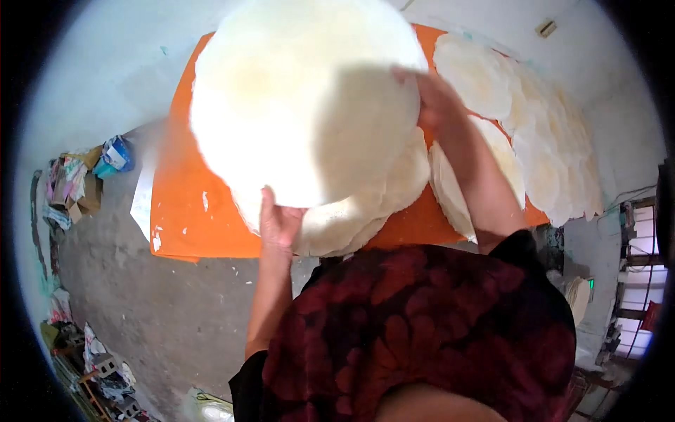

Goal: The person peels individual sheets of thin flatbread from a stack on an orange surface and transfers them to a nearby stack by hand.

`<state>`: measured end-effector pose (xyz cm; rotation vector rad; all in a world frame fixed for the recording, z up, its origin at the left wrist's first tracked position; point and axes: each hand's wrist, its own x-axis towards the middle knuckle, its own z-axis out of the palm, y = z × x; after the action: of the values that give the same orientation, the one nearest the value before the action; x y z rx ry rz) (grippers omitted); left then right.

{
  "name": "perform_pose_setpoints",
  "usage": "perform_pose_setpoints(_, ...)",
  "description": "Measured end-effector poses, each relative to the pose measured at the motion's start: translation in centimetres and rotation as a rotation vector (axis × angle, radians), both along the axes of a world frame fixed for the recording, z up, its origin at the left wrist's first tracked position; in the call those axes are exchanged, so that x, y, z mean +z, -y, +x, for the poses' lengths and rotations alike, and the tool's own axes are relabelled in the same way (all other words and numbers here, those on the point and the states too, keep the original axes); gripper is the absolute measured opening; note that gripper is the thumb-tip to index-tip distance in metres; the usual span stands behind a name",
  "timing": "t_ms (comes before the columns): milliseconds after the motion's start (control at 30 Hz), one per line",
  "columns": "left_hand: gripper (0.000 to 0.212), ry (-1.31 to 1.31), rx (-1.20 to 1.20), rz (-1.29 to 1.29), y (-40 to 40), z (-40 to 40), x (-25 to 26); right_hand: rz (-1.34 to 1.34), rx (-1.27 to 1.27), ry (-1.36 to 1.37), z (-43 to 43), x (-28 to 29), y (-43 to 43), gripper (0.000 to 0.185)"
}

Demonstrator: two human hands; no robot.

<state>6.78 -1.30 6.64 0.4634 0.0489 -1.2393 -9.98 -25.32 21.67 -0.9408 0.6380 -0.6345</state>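
Observation:
A large, thin, pale round sheet [274, 116], like a flatbread or pancake, is held up before me over the table. At its lower edge my left hand [282, 224] grips it, thumb on top. My right hand [427, 100] holds its right edge, and a shadow falls across that side of the sheet. Below it lies a pile of similar round sheets [348, 232] with ragged rims, partly hidden by the raised one. Whether the raised sheet touches the pile cannot be seen.
An orange table cover [195, 211] bears small white flakes. More sheets [474, 74] and a large overlapping heap [553, 153] lie to the right. Cardboard boxes [87, 195] and a blue bag [116, 155] stand at the left wall. Concrete blocks [105, 364] sit at lower left.

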Motion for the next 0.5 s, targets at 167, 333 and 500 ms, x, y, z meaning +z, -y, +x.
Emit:
perform_pose_setpoints(167, 0.047, 0.173, -0.067, 0.327, -2.4, 3.0, -3.4, 0.303, -0.179, -0.267, -7.3, -17.2, -7.5, 0.044)
perform_pose_setpoints(333, 0.043, 0.177, -0.165, 0.498, -2.9, 3.7, -6.7, 0.291, -0.194, -0.317, -7.1, -21.9, -9.6, 0.042)
perform_pose_setpoints(500, 0.043, 0.428, -0.137, 0.631, -1.9, 3.3, -6.0, 0.244, -0.354, -0.690, -7.0, -20.1, -7.2, 0.040)
